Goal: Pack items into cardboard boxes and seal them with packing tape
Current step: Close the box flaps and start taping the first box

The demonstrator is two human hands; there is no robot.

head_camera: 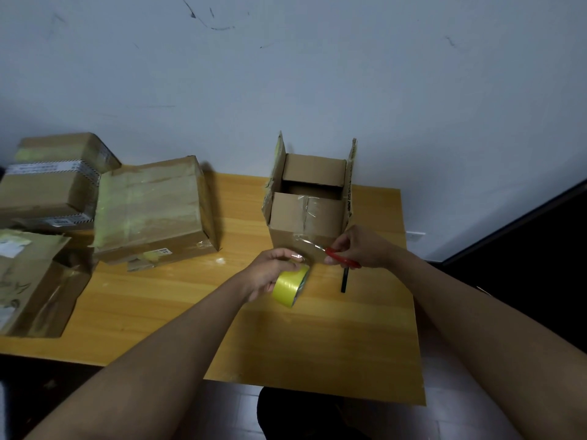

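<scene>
1. Head view, centre of frame: left hand (270,274) grips a yellow tape roll (289,288) just above the wooden bench (317,338).
2. Right hand (359,247) holds red-handled scissors (341,259), fingers curled round the handles, at a clear tape strip (309,244) running up to the open cardboard box (306,217).
3. Left of frame: sealed boxes (152,211), stacked and taped.

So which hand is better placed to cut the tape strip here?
The right hand, most likely. It grips the red scissors right at the clear strip stretched from the open box. The left hand holds the yellow tape roll, keeping the strip taut.
</scene>
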